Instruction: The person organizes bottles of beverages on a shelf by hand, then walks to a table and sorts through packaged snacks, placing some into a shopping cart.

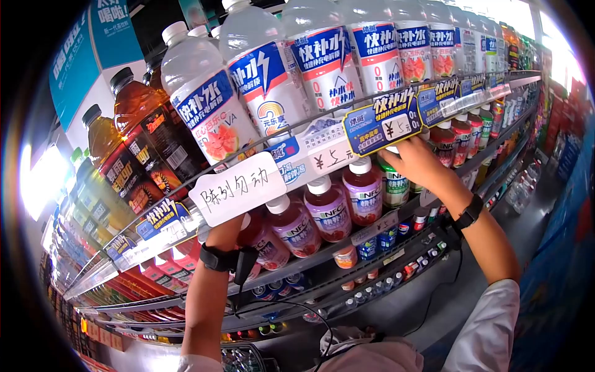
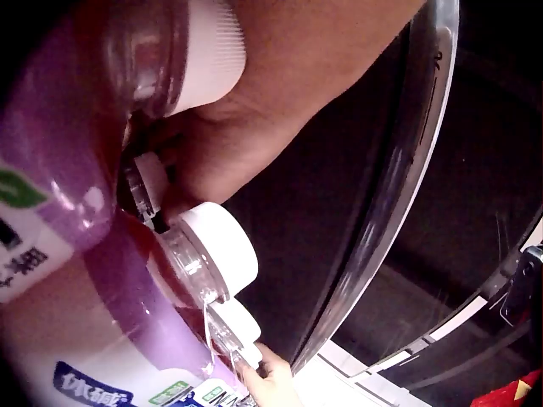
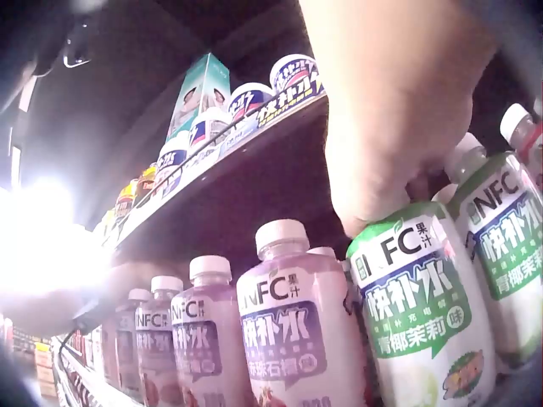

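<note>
The right hand (image 1: 409, 162) holds a green-labelled bottle (image 1: 395, 186) by its top, under the blue price card. In the right wrist view that hand (image 3: 386, 127) covers the cap of the green-labelled bottle (image 3: 416, 314), a fingertip against its shoulder. Behind the handwritten white sign (image 1: 238, 188), the left hand is hidden in the head view. The left wrist view shows the left hand (image 2: 229, 144) reaching in behind white-capped purple bottles (image 2: 153, 297); its fingers are mostly hidden among the necks. The purple bottles (image 1: 331, 211) stand in a row between both hands.
Large white-capped bottles (image 1: 263, 80) fill the shelf above, behind a wire rail and price strip. Dark-labelled bottles (image 1: 152, 124) stand at the left. Lower shelves hold small bottles and cans. Another green-labelled bottle (image 3: 509, 254) stands right of the held one.
</note>
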Demonstrator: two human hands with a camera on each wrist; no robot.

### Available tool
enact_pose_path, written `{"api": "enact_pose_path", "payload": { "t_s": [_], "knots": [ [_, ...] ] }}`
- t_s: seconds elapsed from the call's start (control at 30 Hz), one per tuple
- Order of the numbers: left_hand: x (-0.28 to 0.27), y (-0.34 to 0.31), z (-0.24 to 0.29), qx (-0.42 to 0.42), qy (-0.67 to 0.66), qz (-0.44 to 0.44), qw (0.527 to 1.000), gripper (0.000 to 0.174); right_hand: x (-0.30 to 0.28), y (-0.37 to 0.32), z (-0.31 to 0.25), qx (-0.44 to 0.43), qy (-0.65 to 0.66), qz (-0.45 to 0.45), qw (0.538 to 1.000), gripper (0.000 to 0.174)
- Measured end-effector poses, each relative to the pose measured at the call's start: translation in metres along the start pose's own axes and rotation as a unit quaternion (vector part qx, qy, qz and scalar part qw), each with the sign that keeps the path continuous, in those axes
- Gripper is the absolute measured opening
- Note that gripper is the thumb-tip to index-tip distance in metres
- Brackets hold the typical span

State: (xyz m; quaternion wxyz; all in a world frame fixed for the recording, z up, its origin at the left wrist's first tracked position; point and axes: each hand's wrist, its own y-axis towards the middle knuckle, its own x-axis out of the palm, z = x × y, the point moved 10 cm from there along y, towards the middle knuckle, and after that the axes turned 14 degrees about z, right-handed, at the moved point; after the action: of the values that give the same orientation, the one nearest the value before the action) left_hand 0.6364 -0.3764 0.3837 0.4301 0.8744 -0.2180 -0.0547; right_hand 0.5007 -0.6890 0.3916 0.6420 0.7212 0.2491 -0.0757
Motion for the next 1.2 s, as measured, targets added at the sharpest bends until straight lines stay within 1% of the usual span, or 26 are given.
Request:
{"api": "enact_pose_path", "payload": {
  "t_s": [0.07, 0.1, 0.17, 0.2, 0.23, 0.27, 0.37, 0.47, 0.57, 0.6, 0.7, 0.83, 0.9, 0.97, 1.0, 1.03, 1.1, 1.17, 1.2],
  "knots": [
    [-0.006, 0.003, 0.000, 0.009, 0.005, 0.012, 1.000, 0.037, 0.001, -0.001, 0.007, -0.002, 0.005, -0.021, 1.000, 0.038],
    [0.000, -0.001, -0.003, -0.001, 0.005, -0.009, 1.000, 0.037, 0.003, -0.001, 0.006, -0.004, 0.010, -0.032, 0.999, 0.038],
    [0.012, -0.013, -0.008, -0.021, 0.009, -0.054, 0.998, 0.038, 0.001, -0.001, 0.003, 0.012, 0.010, -0.023, 1.000, 0.037],
    [0.017, -0.015, -0.009, -0.029, 0.006, -0.062, 0.998, 0.038, 0.001, -0.002, 0.002, 0.020, 0.015, -0.020, 1.000, 0.036],
    [0.015, -0.018, -0.010, -0.034, 0.000, -0.067, 0.997, 0.038, 0.001, -0.002, 0.001, 0.028, 0.019, -0.015, 0.999, 0.035],
    [0.015, -0.019, -0.011, -0.038, -0.001, -0.070, 0.997, 0.039, -0.002, -0.003, -0.002, 0.022, 0.012, 0.010, 1.000, 0.033],
    [0.015, -0.015, -0.011, -0.040, -0.007, -0.069, 0.997, 0.039, -0.007, -0.004, 0.001, 0.037, 0.027, -0.006, 0.999, 0.030],
    [0.016, -0.014, -0.011, -0.038, -0.012, -0.070, 0.997, 0.040, -0.026, -0.001, 0.014, 0.052, 0.008, 0.067, 0.996, 0.027],
    [0.012, -0.014, -0.011, -0.037, -0.018, -0.064, 0.997, 0.040, -0.035, -0.002, 0.036, 0.062, -0.095, 0.121, 0.986, 0.024],
    [0.012, -0.014, -0.010, -0.037, -0.022, -0.062, 0.997, 0.041, -0.034, -0.005, 0.044, 0.072, -0.099, 0.101, 0.987, 0.024],
    [0.011, -0.012, -0.011, -0.039, -0.026, -0.061, 0.997, 0.041, -0.025, -0.012, 0.058, 0.066, -0.108, 0.057, 0.990, 0.026],
    [0.013, -0.013, -0.009, -0.059, -0.047, -0.085, 0.994, 0.042, -0.028, -0.014, 0.056, 0.078, -0.088, 0.085, 0.989, 0.025],
    [0.013, -0.011, -0.011, -0.075, -0.060, -0.099, 0.991, 0.042, -0.021, -0.020, 0.069, 0.168, -0.108, 0.057, 0.978, 0.025],
    [0.011, -0.012, -0.012, -0.094, -0.069, -0.110, 0.987, 0.043, -0.022, -0.028, 0.069, 0.093, -0.152, 0.154, 0.972, 0.022],
    [0.008, -0.011, -0.011, -0.105, -0.079, -0.116, 0.985, 0.043, -0.027, -0.030, 0.064, 0.044, -0.143, 0.201, 0.968, 0.020],
    [0.007, -0.011, -0.008, -0.114, -0.087, -0.122, 0.982, 0.043, -0.031, -0.031, 0.061, 0.060, -0.133, 0.208, 0.967, 0.018],
    [0.004, -0.010, -0.003, -0.131, -0.108, -0.134, 0.976, 0.044, -0.032, -0.032, 0.062, 0.051, -0.110, 0.229, 0.966, 0.019],
    [0.002, -0.010, 0.000, -0.144, -0.124, -0.144, 0.971, 0.044, -0.036, -0.031, 0.061, 0.046, -0.075, 0.256, 0.963, 0.023],
    [0.000, -0.009, 0.001, -0.149, -0.129, -0.147, 0.969, 0.044, -0.039, -0.030, 0.056, 0.048, -0.091, 0.247, 0.963, 0.025]
  ]
}}
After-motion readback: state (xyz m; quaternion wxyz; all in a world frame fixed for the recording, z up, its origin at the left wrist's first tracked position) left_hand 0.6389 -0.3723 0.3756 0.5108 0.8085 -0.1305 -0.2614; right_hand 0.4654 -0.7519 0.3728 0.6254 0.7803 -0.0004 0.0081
